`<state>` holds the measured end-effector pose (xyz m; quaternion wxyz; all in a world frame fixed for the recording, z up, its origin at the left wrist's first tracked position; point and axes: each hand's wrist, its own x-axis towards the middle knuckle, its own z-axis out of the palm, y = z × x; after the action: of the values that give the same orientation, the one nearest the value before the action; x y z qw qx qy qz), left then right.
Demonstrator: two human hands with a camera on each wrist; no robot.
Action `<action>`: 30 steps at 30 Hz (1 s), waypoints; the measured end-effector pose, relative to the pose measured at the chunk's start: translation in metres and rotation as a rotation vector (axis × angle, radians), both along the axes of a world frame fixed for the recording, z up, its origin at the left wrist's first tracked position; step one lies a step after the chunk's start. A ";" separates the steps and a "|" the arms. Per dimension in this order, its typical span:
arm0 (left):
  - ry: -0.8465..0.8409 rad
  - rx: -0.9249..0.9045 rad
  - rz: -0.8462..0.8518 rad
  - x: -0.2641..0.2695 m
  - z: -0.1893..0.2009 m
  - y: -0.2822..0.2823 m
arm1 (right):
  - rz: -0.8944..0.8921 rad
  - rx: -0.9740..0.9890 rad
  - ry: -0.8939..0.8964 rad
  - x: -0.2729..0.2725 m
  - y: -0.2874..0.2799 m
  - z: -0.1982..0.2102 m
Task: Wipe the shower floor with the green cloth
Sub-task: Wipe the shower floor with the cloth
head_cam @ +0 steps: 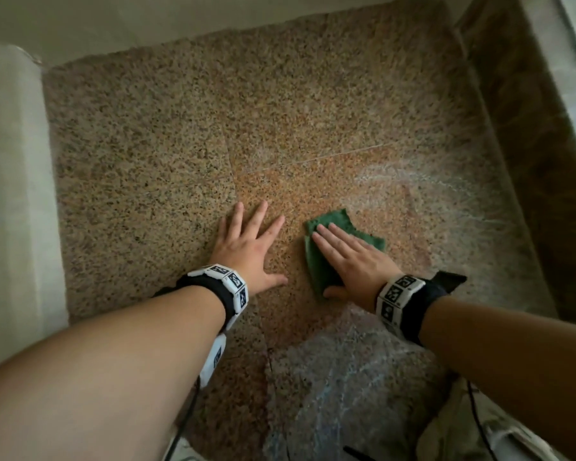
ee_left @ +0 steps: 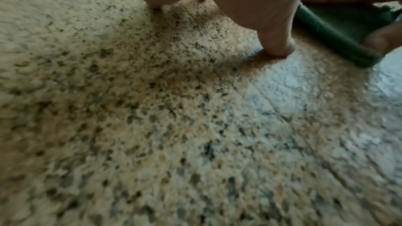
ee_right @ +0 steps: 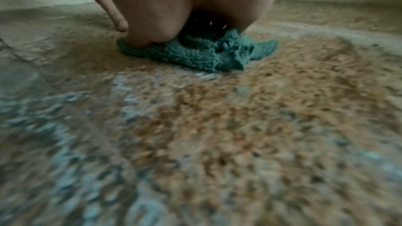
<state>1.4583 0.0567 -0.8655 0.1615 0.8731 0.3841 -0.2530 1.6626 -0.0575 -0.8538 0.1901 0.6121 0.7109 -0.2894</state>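
The green cloth lies folded on the speckled granite shower floor, near the middle. My right hand lies flat on it with straight fingers, pressing it down; the thumb touches the cloth's near edge. The cloth bunches under the palm in the right wrist view. My left hand rests flat on the bare floor just left of the cloth, fingers spread. In the left wrist view its thumb touches the floor beside the cloth.
Pale wet streaks curve over the floor right of the cloth and toward me. A white wall bounds the left side, a brown stone curb the right, a light wall the far end.
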 end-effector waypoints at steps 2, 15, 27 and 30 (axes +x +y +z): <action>0.005 -0.006 0.013 0.001 0.002 -0.001 | -0.002 -0.026 -0.035 0.012 0.004 0.005; 0.017 -0.037 0.051 0.004 0.005 -0.004 | 0.072 -0.016 0.065 -0.032 -0.005 -0.006; 0.032 -0.071 0.085 0.006 0.008 -0.005 | -0.426 0.100 -0.036 0.078 0.070 -0.007; 0.041 -0.079 0.091 0.008 0.009 -0.005 | -0.534 0.123 -0.038 0.091 0.067 -0.009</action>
<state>1.4659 0.0514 -0.8566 0.1991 0.8423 0.4165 -0.2781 1.7537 0.0093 -0.8624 0.0831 0.7936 0.5368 -0.2741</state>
